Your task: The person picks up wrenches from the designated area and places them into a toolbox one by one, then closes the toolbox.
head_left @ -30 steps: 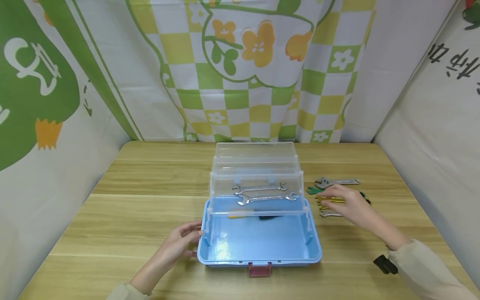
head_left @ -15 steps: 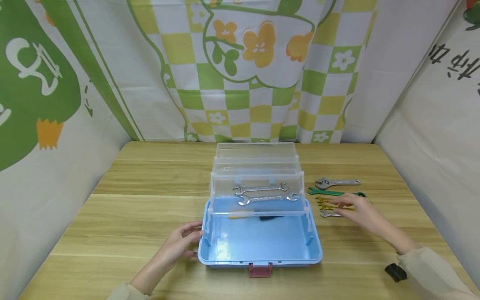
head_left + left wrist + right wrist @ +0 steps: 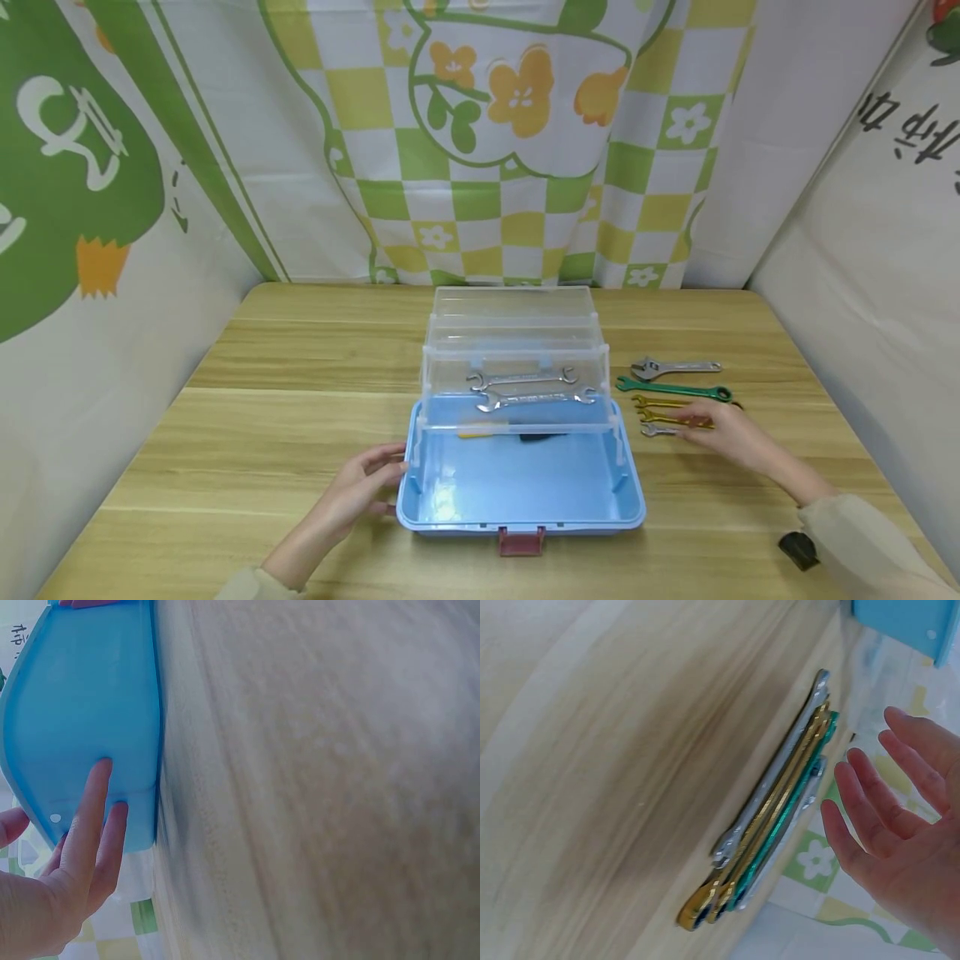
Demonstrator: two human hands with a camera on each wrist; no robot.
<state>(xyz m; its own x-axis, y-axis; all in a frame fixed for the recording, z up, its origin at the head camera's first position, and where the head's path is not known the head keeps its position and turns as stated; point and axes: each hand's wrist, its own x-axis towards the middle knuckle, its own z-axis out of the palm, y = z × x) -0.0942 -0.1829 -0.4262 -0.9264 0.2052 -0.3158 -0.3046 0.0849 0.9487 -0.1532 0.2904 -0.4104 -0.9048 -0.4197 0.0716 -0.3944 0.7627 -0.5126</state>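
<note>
One green and white cloth (image 3: 112, 196) hangs past the left edge of the table (image 3: 247, 400). Next is the left hand (image 3: 352, 492), its fingers straight and spread, touching the left side of the blue box (image 3: 517, 483). The box sits mid-table, its red latch (image 3: 521, 543) facing the near edge. Two silver wrenches (image 3: 536, 398) lie in its clear tray (image 3: 450, 367), with marks too small to read. Between the box and the table's right edge, going from far to near, lie a silver adjustable wrench (image 3: 686, 366), a green wrench (image 3: 671, 389), two gold wrenches (image 3: 667, 403) and a small silver wrench (image 3: 658, 431). The right hand (image 3: 727, 429) is over the nearer ones, fingers loose and a bit apart. Black writing (image 3: 915, 129) on the right wall cloth (image 3: 877, 250) is cut off, so I cannot read it
</note>
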